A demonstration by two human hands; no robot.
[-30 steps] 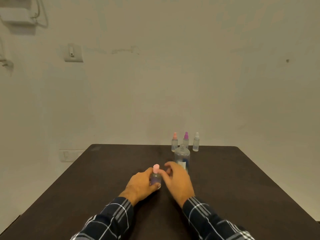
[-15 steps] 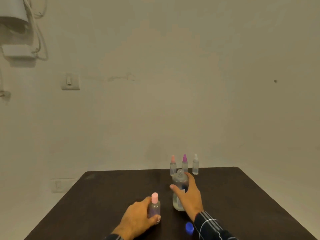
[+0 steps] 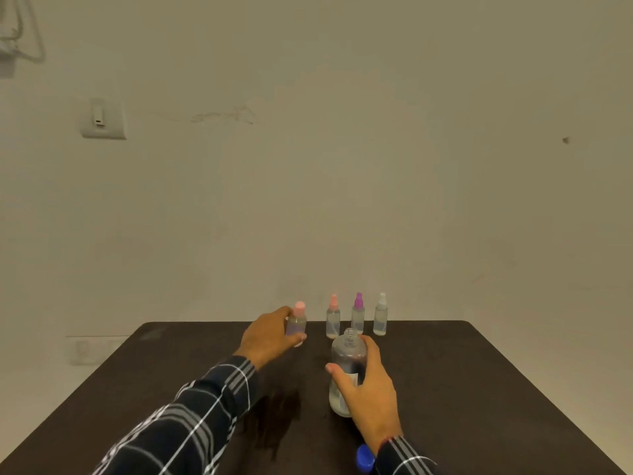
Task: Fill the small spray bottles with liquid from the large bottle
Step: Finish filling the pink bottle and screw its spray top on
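My left hand point(image 3: 269, 335) grips a small clear spray bottle with a pink cap point(image 3: 297, 322), upright near the table's far edge, left of the row. Three small spray bottles stand in that row at the far edge: one with a peach top point(image 3: 333, 317), one with a purple top point(image 3: 358, 313) and one with a white top point(image 3: 381, 315). The large clear bottle point(image 3: 346, 365) stands uncapped in the middle of the table, and my right hand point(image 3: 368, 389) holds it round its body. Its blue cap point(image 3: 364, 458) lies by my right wrist.
The dark table point(image 3: 479, 389) ends at a pale wall close behind the bottle row. A wet-looking smear point(image 3: 277, 416) marks the tabletop between my arms. A wall switch point(image 3: 102, 120) sits high on the left.
My left hand has carried the pink-capped bottle from near me to the far edge beside the row. My right hand has closed round the large bottle. The camera has tilted.
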